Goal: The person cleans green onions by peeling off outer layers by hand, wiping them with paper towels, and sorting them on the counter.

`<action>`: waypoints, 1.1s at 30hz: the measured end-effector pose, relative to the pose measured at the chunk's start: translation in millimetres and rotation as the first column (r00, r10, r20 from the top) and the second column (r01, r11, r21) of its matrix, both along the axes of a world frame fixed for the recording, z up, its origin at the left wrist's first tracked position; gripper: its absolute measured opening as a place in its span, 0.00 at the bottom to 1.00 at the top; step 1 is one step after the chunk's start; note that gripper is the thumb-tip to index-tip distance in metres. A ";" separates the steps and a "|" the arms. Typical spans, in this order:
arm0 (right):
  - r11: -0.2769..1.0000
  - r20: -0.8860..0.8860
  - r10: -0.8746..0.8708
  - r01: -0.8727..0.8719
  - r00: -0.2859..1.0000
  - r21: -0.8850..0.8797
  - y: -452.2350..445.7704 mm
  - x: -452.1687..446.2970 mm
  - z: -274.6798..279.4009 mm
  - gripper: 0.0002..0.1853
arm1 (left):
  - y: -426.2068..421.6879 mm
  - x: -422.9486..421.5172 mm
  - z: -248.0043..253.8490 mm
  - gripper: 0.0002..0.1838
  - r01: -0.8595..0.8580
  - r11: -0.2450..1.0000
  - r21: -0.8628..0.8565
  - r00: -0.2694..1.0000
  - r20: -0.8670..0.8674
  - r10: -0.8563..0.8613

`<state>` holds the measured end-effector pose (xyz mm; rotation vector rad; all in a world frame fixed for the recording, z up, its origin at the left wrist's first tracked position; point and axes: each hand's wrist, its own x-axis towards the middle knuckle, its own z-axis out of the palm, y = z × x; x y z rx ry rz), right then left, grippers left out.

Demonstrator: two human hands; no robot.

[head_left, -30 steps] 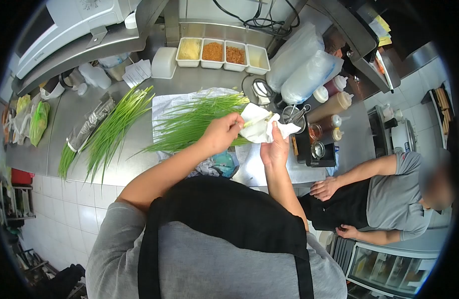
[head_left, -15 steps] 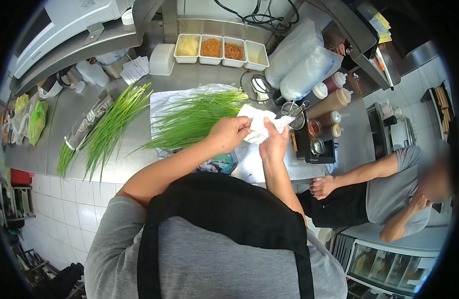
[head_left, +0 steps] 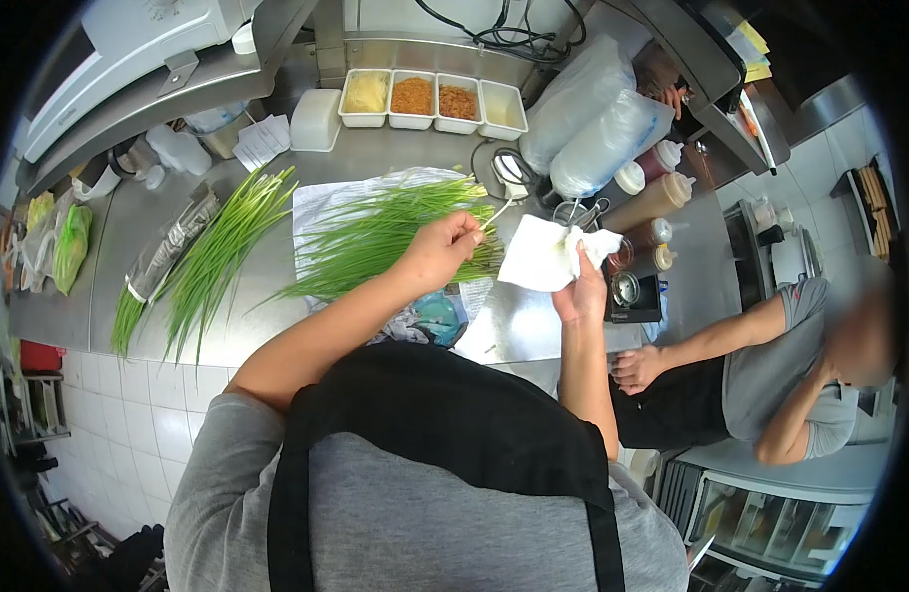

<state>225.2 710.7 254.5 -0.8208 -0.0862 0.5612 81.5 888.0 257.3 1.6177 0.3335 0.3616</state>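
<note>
My left hand [head_left: 437, 255] is pinched shut on a thin pale-green stalk [head_left: 496, 214], apparently a chive stalk, whose pale end sticks out to the upper right. My right hand [head_left: 581, 292] grips a crumpled white paper towel [head_left: 535, 255]; part of the sheet hangs open toward the left. Under and beyond my left hand, a spread of long green chives [head_left: 376, 232] lies on white paper [head_left: 306, 202], pale ends pointing right. Farther left rests a second bunch of chives [head_left: 223, 237], beside another bunch partly wrapped in newspaper [head_left: 183, 237].
Four-sided white tubs, several in a row, include one of orange-brown food [head_left: 413, 97]. Filled plastic bags [head_left: 603, 148], squeeze bottles [head_left: 672, 190] and a dark caddy [head_left: 637, 306] stand at right. Metal shelves overhang the counter. A co-worker [head_left: 770, 350] is at the right.
My hands have moved apart. My right hand has carried the paper towel to the right, and it is more spread out. A pale stalk now shows in my left fingers.
</note>
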 end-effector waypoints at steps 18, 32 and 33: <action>0.444 0.853 0.413 0.747 0.320 -0.495 2.5 -20.3 -3.1 0.28 | 6.7 -9.7 30.7 0.15 0.062 0.943 -0.327 0.996 -0.034 -0.077; 0.886 0.256 0.200 -0.062 0.946 -0.460 45.4 -48.1 25.2 0.08 | 0.0 -14.1 15.4 0.11 0.162 0.865 -0.475 0.972 -0.075 -0.223; 0.903 0.159 0.257 -0.178 0.953 -0.392 46.3 -47.8 28.2 0.08 | 2.0 -15.8 17.9 0.12 0.166 0.837 -0.522 0.968 -0.075 -0.239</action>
